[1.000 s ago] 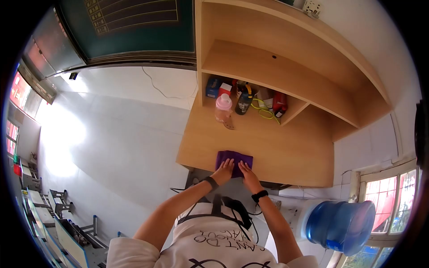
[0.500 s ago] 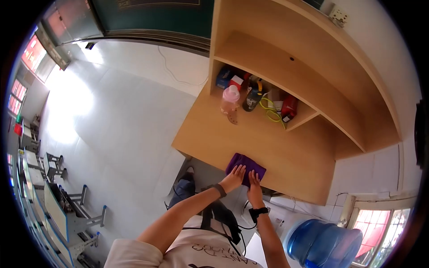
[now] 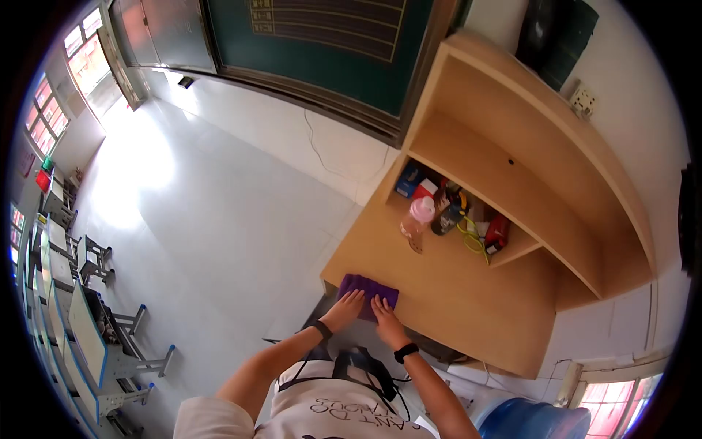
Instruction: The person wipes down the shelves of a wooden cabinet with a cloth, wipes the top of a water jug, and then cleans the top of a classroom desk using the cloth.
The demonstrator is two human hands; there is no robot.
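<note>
A folded purple cloth [image 3: 352,284] lies at the front edge of the wooden desk [image 3: 453,311], close to its left corner. My left hand [image 3: 342,312] rests on the cloth's left part, fingers stretched out flat over it. On its right part lies my right hand [image 3: 389,326], fingers also extended on the fabric. The cloth's underside and parts of both thumbs are hidden. Farther back on the desk stand a pink-capped bottle [image 3: 417,214] and a dark bottle [image 3: 448,216] with a yellow part on top.
A shelf unit [image 3: 504,164] rises from the desk's back, with a blue box [image 3: 409,181], a red item [image 3: 498,233] and a yellow-green cord [image 3: 474,243] in its lower compartment. A blue water jug [image 3: 534,419] is at lower right. Student desks [image 3: 91,333] line the left.
Both hands and the purple cloth have slid left along the desk's front edge, nearer its left corner. The head view has tilted up, showing more of the green board.
</note>
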